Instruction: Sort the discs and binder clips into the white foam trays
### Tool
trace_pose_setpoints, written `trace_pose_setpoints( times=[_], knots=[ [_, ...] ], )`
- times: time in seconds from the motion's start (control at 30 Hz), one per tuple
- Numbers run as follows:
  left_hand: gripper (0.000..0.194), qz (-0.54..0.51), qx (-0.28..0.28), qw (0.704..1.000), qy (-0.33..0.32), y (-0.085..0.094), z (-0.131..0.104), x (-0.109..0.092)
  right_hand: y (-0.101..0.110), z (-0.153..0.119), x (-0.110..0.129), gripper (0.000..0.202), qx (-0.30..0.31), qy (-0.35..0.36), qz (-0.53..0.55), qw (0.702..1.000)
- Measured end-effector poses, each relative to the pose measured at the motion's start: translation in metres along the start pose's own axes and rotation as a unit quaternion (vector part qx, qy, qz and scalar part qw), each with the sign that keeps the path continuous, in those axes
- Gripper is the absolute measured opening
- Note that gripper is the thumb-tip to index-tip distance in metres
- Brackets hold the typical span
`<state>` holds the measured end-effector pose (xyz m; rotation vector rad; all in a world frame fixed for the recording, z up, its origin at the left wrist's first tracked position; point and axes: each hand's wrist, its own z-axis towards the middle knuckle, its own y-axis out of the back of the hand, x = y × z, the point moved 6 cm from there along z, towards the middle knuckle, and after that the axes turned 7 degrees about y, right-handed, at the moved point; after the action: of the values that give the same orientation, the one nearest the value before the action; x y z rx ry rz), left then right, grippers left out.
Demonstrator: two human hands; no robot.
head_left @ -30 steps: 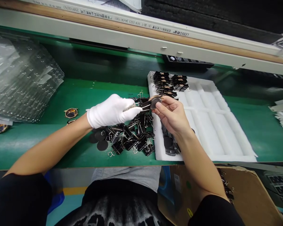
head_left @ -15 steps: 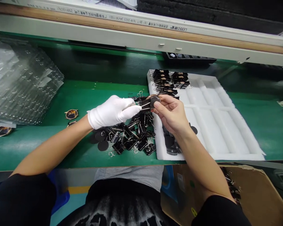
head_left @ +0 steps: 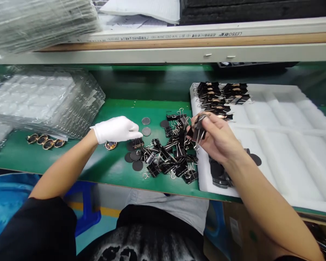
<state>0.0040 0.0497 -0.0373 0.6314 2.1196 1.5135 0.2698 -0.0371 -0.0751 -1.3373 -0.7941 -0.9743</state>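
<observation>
My left hand (head_left: 116, 129), in a white glove, reaches to the left side of a pile of black binder clips (head_left: 165, 156). Its thumb and fingertips are pinched at a black binder clip (head_left: 137, 143), which lies by several dark round discs (head_left: 136, 156). My bare right hand (head_left: 217, 136) is closed round a dark disc (head_left: 199, 121) with a binder clip on it, whose wire handles point down. My fingers partly cover this piece. Two clear round discs (head_left: 146, 125) lie beyond the left fingertips. A gold-rimmed watch case (head_left: 110, 145) lies under the left wrist.
At right, a white foam tray (head_left: 277, 145) bears rows of clipped pieces (head_left: 214, 98) and a group of dark discs (head_left: 220, 174). Stacked clear plastic trays (head_left: 57, 101) stand at left, with several watch cases (head_left: 47, 142) in front. A shelf edge (head_left: 152, 54) crosses above the bench.
My left hand has let go of the piece held between both hands and moved left to the pile's edge. The right hand keeps the piece. The view has shifted left.
</observation>
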Motion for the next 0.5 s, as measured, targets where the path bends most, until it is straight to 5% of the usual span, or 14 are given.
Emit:
trace_pose_setpoints(
  times=[0.13,0.23,0.37,0.5],
  knots=[
    [0.052,-0.148,-0.180,0.972,0.017,0.035,-0.005,-0.029,-0.026,-0.007,-0.010,0.026,0.149,-0.013,-0.085,0.985],
    [0.051,-0.206,-0.289,0.935,-0.001,0.045,-0.008,-0.065,-0.039,-0.007,-0.009,0.022,0.190,0.040,-0.120,0.974],
    [0.049,-0.187,-0.310,0.931,-0.044,0.041,-0.001,-0.097,-0.035,-0.003,0.000,0.018,0.152,0.116,-0.124,0.974],
    [0.041,-0.154,-0.256,0.954,0.011,0.040,0.011,-0.089,-0.026,-0.003,0.007,0.014,0.133,0.171,-0.161,0.963]
  ],
)
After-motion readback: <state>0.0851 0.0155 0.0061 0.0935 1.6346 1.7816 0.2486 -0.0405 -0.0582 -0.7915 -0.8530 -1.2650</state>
